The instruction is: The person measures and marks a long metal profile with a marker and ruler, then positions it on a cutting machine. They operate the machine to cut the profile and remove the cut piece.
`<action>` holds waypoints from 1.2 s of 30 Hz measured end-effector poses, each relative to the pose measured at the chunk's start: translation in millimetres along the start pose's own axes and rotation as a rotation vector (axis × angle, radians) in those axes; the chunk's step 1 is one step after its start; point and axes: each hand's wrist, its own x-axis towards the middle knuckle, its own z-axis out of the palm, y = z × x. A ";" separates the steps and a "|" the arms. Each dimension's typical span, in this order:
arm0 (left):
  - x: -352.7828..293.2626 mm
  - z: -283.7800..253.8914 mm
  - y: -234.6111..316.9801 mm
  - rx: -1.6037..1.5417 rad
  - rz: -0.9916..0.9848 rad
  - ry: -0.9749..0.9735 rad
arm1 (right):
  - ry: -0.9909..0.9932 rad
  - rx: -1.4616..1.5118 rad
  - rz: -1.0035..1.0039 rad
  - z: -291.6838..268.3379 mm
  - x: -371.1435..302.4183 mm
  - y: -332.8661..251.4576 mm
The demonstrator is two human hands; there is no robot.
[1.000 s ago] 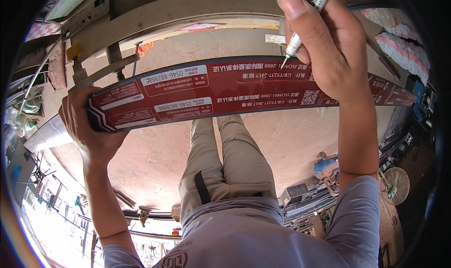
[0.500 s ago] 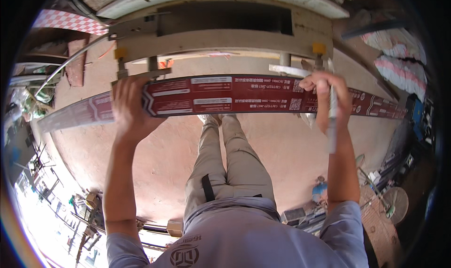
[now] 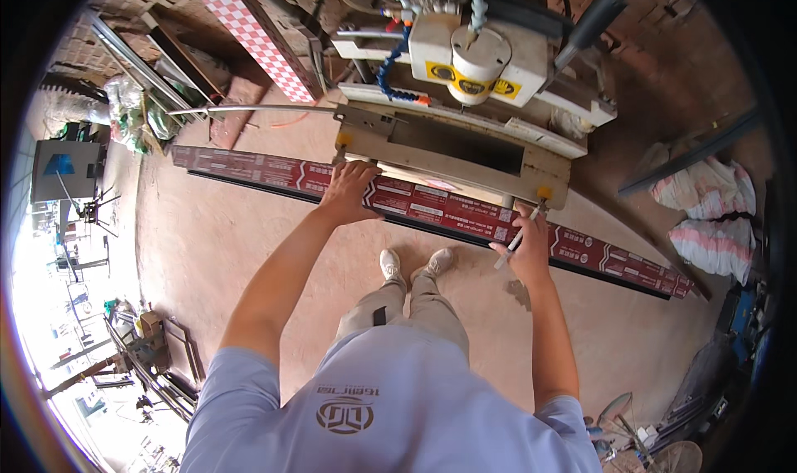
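A long, straight profile bar, covered in dark red printed film with a black lower edge, lies crosswise in front of the machine. Its right end comes nearer to me than its left. My left hand grips it left of the middle, fingers over the top and thumb on the near side. Farther right, my right hand is closed around the bar at the machine's front right corner. A thin pale stick-like tool also sits in that hand, its lower end pointing back toward me; its exact kind is unclear.
Beyond the bar stands a machine with a slotted beige bed and a white spindle head. A black-gripped lever rises at its right. Woven sacks lie at the right; a checkered strip leans at the far left.
My view has tilted up, bringing the spindle head into sight. The bar now slants down to the right, close against the machine's front. Both hands keep their hold on it.
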 end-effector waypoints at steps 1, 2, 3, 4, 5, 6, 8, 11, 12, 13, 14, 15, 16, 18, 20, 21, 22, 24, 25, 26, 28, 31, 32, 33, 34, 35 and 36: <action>-4.6 -4.7 0.6 -0.011 0.013 0.074 | -0.001 0.005 0.013 -5.5 -0.3 -3.9; -9.8 -8.5 1.2 -0.024 0.010 0.126 | 0.009 0.008 0.007 -11.2 -1.0 -7.7; -13.8 -12.2 0.8 -0.038 0.007 0.179 | 0.058 0.070 0.014 -16.9 -1.4 -11.1; -18.8 -16.7 -1.7 -0.039 -0.006 0.223 | 0.117 0.130 0.002 -22.4 -2.6 -13.9; -23.5 -21.1 -6.1 -0.036 -0.060 0.204 | 0.172 0.191 -0.006 -27.6 -6.0 -16.3; -26.8 -26.8 -13.5 -0.033 -0.093 0.194 | 0.166 0.187 0.092 -33.5 -13.7 -18.7; -30.4 -38.6 -32.9 -0.028 -0.152 0.163 | 0.186 0.165 0.173 -41.7 -28.7 -20.1; -22.9 -45.4 -66.1 -0.015 -0.227 0.156 | 0.226 0.087 0.227 -50.6 -55.7 -17.7; -16.6 -44.9 -77.9 -0.001 -0.247 0.155 | 0.243 0.068 0.245 -51.8 -65.2 -17.8; -8.1 -41.6 -88.1 0.002 -0.236 0.170 | 0.264 0.047 0.272 -51.1 -75.1 -19.8; 1.1 -38.1 -98.6 0.006 -0.223 0.181 | 0.265 0.068 0.376 -51.4 -87.9 -24.3; 12.2 -34.3 -109.4 0.009 -0.213 0.182 | 0.303 0.093 0.389 -49.3 -96.1 -28.2; 26.2 -29.8 -119.6 -0.037 -0.202 0.172 | 0.341 0.117 0.403 -47.1 -102.7 -32.1; 56.2 -15.0 -135.9 -0.035 -0.183 0.162 | 0.335 0.123 0.493 -43.9 -116.1 -42.7; 86.5 5.5 -149.7 -0.038 -0.145 0.134 | 0.369 0.113 0.591 -42.0 -130.0 -58.7; 99.7 15.4 -157.9 -0.034 -0.145 0.091 | 0.377 0.130 0.602 -35.8 -130.7 -66.3; 111.9 28.2 -161.8 0.018 -0.148 0.121 | 0.396 0.149 0.658 -30.1 -132.5 -75.9; 134.1 48.8 -168.1 0.066 -0.162 0.038 | 0.440 0.182 0.741 -19.7 -132.4 -94.8; 142.3 55.6 -171.8 0.044 -0.110 0.003 | 0.431 0.196 0.745 -11.5 -128.1 -101.6; 144.6 59.9 -178.0 0.152 -0.115 -0.066 | 0.431 0.195 0.760 -7.1 -127.0 -110.8; 158.2 65.4 -180.1 0.289 -0.017 -0.191 | 0.398 0.126 0.810 -8.3 -129.2 -131.0; 172.8 55.8 -182.9 0.162 0.025 -0.093 | 0.371 0.011 0.756 -7.9 -121.4 -149.7; 171.6 48.7 -185.4 0.154 0.112 -0.056 | 0.384 0.021 0.810 -7.8 -118.2 -155.3; 172.5 42.4 -185.0 0.155 0.112 -0.102 | 0.399 0.045 0.844 -6.4 -113.7 -159.5; 172.8 35.6 -185.7 0.173 0.115 -0.126 | 0.410 0.075 0.873 -4.5 -108.2 -162.5; 171.8 29.2 -186.6 0.208 0.111 -0.153 | 0.417 0.074 0.862 -2.2 -102.9 -164.6; 175.0 24.0 -185.9 0.277 0.173 -0.255 | 0.422 0.074 0.852 0.3 -98.6 -167.0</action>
